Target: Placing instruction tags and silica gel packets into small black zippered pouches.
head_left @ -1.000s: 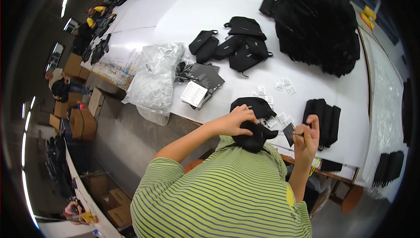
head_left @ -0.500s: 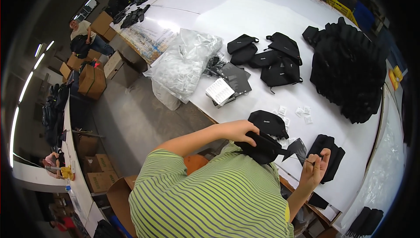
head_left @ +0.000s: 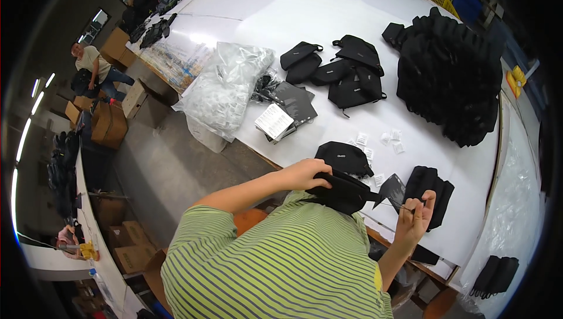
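Note:
My left hand is closed on the upper edge of a small black pouch, held close to my body at the table's near edge. A dark hang tag dangles beside the pouch's right end. With fingertips pinched together, my right hand grips the tag's thin black string. Just beyond the held pouch, another black pouch lies on the white table. Some folded black pouches rest beyond my right hand.
A large clear plastic bag of small white packets lies left, near a stack of cards and dark tags. Several black pouches lie mid-table. A big black heap is at right; white sachets are scattered nearer.
The whole view has shifted, so the table's things sit a little further left and higher. Both hands keep their holds on the pouch and the string.

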The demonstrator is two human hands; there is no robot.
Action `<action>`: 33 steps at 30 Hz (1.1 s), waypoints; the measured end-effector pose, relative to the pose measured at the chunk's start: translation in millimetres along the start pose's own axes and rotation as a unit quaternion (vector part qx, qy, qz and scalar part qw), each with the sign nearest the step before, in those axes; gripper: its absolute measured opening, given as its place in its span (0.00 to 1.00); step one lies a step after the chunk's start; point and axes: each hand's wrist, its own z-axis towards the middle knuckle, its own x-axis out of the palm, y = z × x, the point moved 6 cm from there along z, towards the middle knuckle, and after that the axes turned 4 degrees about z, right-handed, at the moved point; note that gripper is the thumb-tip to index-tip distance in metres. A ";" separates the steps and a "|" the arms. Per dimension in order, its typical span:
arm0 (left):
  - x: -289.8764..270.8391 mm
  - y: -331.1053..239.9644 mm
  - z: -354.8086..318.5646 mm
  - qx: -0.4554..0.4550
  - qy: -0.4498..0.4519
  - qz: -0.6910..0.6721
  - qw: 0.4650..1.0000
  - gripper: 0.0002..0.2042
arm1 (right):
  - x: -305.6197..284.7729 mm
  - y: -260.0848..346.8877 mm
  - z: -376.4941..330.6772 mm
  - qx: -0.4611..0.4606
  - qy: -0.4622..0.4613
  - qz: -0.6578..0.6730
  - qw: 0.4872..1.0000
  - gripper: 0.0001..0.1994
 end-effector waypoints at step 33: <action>-31.5 -47.7 -4.1 -0.070 -0.065 0.101 0.990 0.09 | -47.6 -11.7 -40.1 0.260 0.067 -0.372 0.889 0.33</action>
